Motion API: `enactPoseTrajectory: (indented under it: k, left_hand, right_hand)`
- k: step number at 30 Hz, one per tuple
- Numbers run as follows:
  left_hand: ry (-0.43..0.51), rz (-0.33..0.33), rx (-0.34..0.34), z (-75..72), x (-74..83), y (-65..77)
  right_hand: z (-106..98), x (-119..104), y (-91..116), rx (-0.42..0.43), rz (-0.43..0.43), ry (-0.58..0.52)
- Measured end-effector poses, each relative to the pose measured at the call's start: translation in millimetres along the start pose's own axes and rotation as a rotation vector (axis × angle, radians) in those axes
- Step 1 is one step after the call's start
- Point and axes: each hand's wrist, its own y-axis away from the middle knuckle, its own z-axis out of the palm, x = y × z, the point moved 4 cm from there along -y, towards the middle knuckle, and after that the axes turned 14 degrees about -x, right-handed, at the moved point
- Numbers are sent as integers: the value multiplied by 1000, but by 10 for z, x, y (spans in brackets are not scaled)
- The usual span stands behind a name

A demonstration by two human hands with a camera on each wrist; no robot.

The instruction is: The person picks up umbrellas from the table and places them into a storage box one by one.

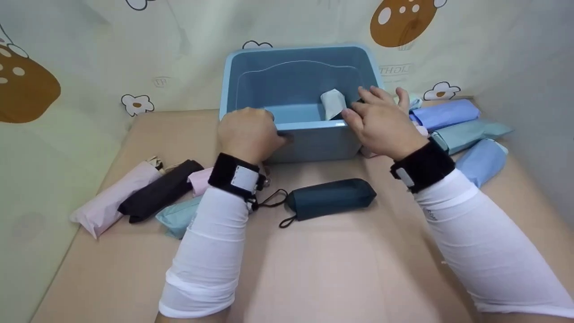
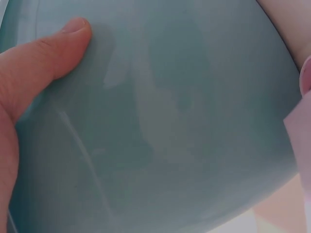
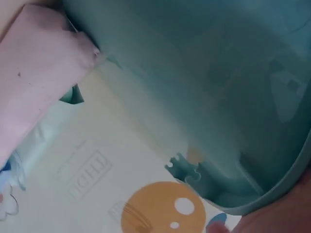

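Note:
A blue plastic bin point(image 1: 314, 143) stands at the back, its outer wall filling much of both wrist views. My left hand point(image 1: 249, 134) grips its front left rim, fingers curled over the edge and the thumb point(image 2: 60, 51) lying along the outside wall. Over the front right corner lies my right hand point(image 1: 385, 125), fingers fairly straight and spread, the thumb at the rim. Inside the bin, close to that thumb, a pale folded umbrella point(image 1: 333, 102) leans against the wall. A dark teal folded umbrella point(image 1: 334, 197) with a wrist loop lies in front of the bin.
Left of the bin are folded umbrellas: pale pink point(image 1: 112, 193), black point(image 1: 161, 190), bright pink point(image 1: 200, 180) and mint point(image 1: 179, 217), the last partly behind my left sleeve. Several more, including a periwinkle one point(image 1: 448, 114) and a blue one point(image 1: 482, 161), lie at the right. Patterned cloth point(image 1: 193, 45) hangs behind.

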Motion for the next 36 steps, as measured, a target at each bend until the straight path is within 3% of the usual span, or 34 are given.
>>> enactPoseTrajectory:
  k: [5,12,15,18,21,25,28,30,32,36]
  left_hand:
    - [3,-23,-64,-16,-2,-22]
    - [15,-50,-86,-23,33,-60]
    - [15,-44,-77,-18,29,-82]
    - [16,-45,-76,-18,19,-95]
    - [14,-54,-85,-9,4,-100]
    - [8,-53,-91,5,-1,-95]
    - [2,-42,-78,6,3,-89]
    - [-4,-39,-75,5,4,-89]
    - [-6,-38,-76,5,3,-91]
    - [-12,-42,-89,17,-2,-90]
  right_hand:
    - [-65,-44,-43,-51,18,102]
    - [-109,20,-259,-334,79,143]
    - [-87,48,-316,-369,102,115]
    - [-54,60,-323,-251,79,50]
    - [6,64,-256,3,9,-97]
    - [142,-21,19,305,-228,-259]
    - [293,-174,298,377,-467,-203]
    - [423,-257,442,297,-574,-122]
    - [574,-281,518,133,-601,-76]
    - [921,-161,535,-239,-450,-30]
